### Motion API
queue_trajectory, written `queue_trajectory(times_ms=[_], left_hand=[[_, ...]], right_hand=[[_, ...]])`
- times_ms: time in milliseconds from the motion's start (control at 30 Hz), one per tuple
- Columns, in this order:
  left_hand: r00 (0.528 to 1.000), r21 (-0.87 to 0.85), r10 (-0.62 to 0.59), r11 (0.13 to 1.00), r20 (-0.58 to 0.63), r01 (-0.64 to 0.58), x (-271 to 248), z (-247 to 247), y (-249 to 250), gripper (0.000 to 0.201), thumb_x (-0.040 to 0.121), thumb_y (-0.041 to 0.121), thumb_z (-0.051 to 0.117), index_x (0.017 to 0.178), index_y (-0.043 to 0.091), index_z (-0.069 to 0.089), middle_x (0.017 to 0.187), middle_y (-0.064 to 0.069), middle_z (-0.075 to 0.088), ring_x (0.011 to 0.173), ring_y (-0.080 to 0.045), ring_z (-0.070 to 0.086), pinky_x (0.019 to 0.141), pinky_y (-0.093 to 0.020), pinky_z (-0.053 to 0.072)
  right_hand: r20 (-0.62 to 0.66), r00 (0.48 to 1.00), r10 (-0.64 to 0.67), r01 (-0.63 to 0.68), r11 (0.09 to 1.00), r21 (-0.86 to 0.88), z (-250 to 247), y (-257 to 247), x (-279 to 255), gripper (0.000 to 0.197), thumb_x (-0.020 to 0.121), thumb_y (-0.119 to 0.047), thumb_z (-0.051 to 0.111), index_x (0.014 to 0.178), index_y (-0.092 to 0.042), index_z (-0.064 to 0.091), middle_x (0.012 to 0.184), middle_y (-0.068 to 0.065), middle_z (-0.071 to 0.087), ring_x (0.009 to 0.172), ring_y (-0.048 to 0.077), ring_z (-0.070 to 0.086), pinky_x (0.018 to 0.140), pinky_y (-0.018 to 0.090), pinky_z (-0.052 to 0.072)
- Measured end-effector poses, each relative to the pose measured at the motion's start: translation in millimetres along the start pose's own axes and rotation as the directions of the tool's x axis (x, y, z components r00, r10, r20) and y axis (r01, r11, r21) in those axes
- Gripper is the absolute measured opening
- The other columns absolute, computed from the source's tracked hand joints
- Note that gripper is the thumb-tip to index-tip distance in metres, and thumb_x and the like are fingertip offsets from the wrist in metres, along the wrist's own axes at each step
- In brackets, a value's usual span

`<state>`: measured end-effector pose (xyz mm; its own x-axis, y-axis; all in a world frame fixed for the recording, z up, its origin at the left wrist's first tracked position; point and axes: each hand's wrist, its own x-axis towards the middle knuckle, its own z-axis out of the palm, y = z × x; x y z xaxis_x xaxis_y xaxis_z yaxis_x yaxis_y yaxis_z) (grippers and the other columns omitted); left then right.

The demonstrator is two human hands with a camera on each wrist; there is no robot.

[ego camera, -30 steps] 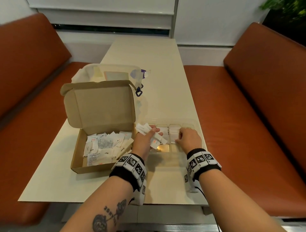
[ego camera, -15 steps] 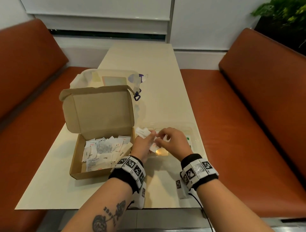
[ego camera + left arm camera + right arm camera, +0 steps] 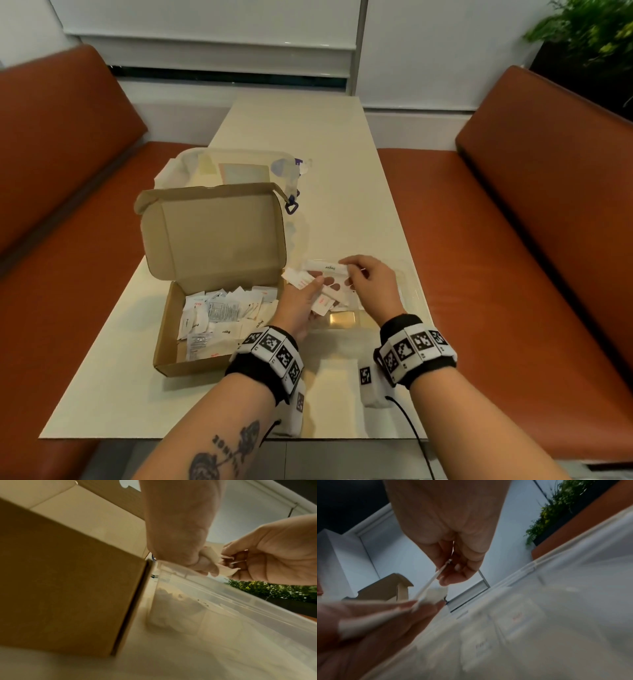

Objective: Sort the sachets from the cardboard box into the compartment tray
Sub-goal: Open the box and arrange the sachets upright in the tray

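The open cardboard box (image 3: 164,356) sits left of centre on the table, its lid upright, with several white sachets (image 3: 219,315) inside. Just right of it lies the clear compartment tray (image 3: 411,294), also seen as a clear wall (image 3: 223,601) in the left wrist view. My left hand (image 3: 301,301) holds a fanned bunch of sachets (image 3: 322,301) over the tray's left end. My right hand (image 3: 366,284) pinches one white sachet (image 3: 325,266) by its end, lifted above the bunch. In the right wrist view that sachet (image 3: 429,582) shows edge-on between thumb and fingers.
A clear plastic bin (image 3: 239,168) with a blue latch stands behind the box lid. Brown bench seats (image 3: 513,257) flank the table on both sides. A plant (image 3: 589,37) stands at the far right. The table's far half (image 3: 308,137) is bare.
My right hand moved from the tray's right compartments over to the left hand's bunch and now lifts one sachet from it. The left hand stayed over the tray's left end.
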<state>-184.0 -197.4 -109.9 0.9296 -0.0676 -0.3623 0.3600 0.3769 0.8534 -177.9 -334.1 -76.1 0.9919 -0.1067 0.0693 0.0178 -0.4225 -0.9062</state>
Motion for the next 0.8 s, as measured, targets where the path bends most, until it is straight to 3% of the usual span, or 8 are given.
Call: queue_trajectory(times_ms=[100,167,300,433,533,600,700,800], left_hand=[[0.999,-0.067,0.022,0.997,-0.026,-0.023,2.1,0.0,4.6,0.014,0.097,0.016,0.050,0.093,0.011,0.063,0.084,-0.006,0.072,0.079,-0.019,0.067,0.054,-0.023,0.054],[0.999,-0.148,0.024,0.989,-0.040,-0.030,2.3,1.4,7.9,0.011,0.098,0.013,0.048,0.093,0.013,0.058,0.085,-0.006,0.071,0.079,-0.019,0.068,0.058,-0.025,0.056],[0.998,-0.241,0.021,0.970,-0.057,-0.034,4.3,2.2,10.7,0.008,0.100,0.011,0.045,0.097,0.014,0.053,0.089,-0.008,0.068,0.076,-0.017,0.070,0.066,-0.030,0.058],[0.991,-0.267,0.064,0.959,-0.114,-0.093,8.5,5.7,15.7,0.015,0.100,0.006,0.041,0.094,0.007,0.054,0.076,-0.012,0.058,0.070,-0.022,0.063,0.070,-0.034,0.055],[0.974,-0.098,0.091,0.989,-0.210,-0.113,12.8,8.1,17.6,0.018,0.100,0.011,0.042,0.095,0.006,0.058,0.065,-0.004,0.047,0.060,-0.018,0.053,0.067,-0.032,0.049],[0.969,0.079,0.150,0.987,-0.195,-0.136,13.2,7.7,19.0,0.019,0.099,0.019,0.045,0.100,0.007,0.060,0.066,-0.002,0.044,0.057,-0.016,0.048,0.060,-0.027,0.043],[0.977,0.297,0.209,0.936,-0.044,-0.187,9.7,7.1,22.2,0.014,0.094,0.028,0.055,0.089,0.017,0.063,0.063,0.005,0.049,0.057,-0.013,0.047,0.054,-0.023,0.042],[0.977,0.372,0.193,0.904,0.090,-0.213,5.9,7.3,24.7,0.015,0.087,0.031,0.066,0.075,0.022,0.062,0.057,0.011,0.048,0.054,-0.010,0.042,0.055,-0.026,0.038]], right_hand=[[-0.016,1.000,-0.026,0.027,0.999,0.022,-8.3,-8.8,8.4,0.022,0.093,-0.007,0.049,0.089,-0.021,0.067,0.079,-0.001,0.062,0.062,0.003,0.057,0.062,0.011,0.046],[-0.032,0.998,-0.052,0.054,0.998,0.036,-12.7,-15.0,13.2,0.017,0.091,-0.007,0.053,0.092,-0.020,0.065,0.072,-0.003,0.061,0.061,0.004,0.058,0.064,0.014,0.047],[-0.087,0.993,-0.074,0.083,0.991,0.104,-14.2,-24.2,20.0,0.014,0.087,-0.009,0.062,0.097,-0.020,0.061,0.076,0.001,0.064,0.064,0.009,0.060,0.069,0.022,0.050],[-0.187,0.976,-0.114,0.132,0.987,0.089,-14.8,-26.4,23.6,0.021,0.085,-0.016,0.068,0.100,-0.023,0.055,0.074,0.001,0.064,0.063,0.005,0.053,0.062,0.008,0.042],[-0.195,0.972,-0.134,0.145,0.988,0.046,-15.7,-26.6,25.9,0.023,0.083,-0.017,0.071,0.099,-0.021,0.056,0.071,-0.001,0.062,0.061,0.003,0.050,0.059,0.004,0.039],[-0.148,0.980,-0.137,0.140,0.990,0.009,-15.3,-27.3,28.0,0.015,0.081,-0.016,0.072,0.090,-0.018,0.060,0.071,-0.001,0.061,0.062,0.005,0.051,0.058,0.004,0.039],[-0.058,0.991,-0.117,0.115,0.993,-0.029,-13.6,-28.4,31.8,0.007,0.080,-0.016,0.073,0.081,-0.016,0.066,0.072,-0.002,0.064,0.064,0.005,0.054,0.058,0.004,0.040],[-0.038,0.996,-0.083,0.083,0.996,-0.009,-10.4,-30.3,34.3,0.006,0.080,-0.018,0.074,0.082,-0.017,0.068,0.072,0.000,0.065,0.066,0.009,0.057,0.065,0.012,0.046]])
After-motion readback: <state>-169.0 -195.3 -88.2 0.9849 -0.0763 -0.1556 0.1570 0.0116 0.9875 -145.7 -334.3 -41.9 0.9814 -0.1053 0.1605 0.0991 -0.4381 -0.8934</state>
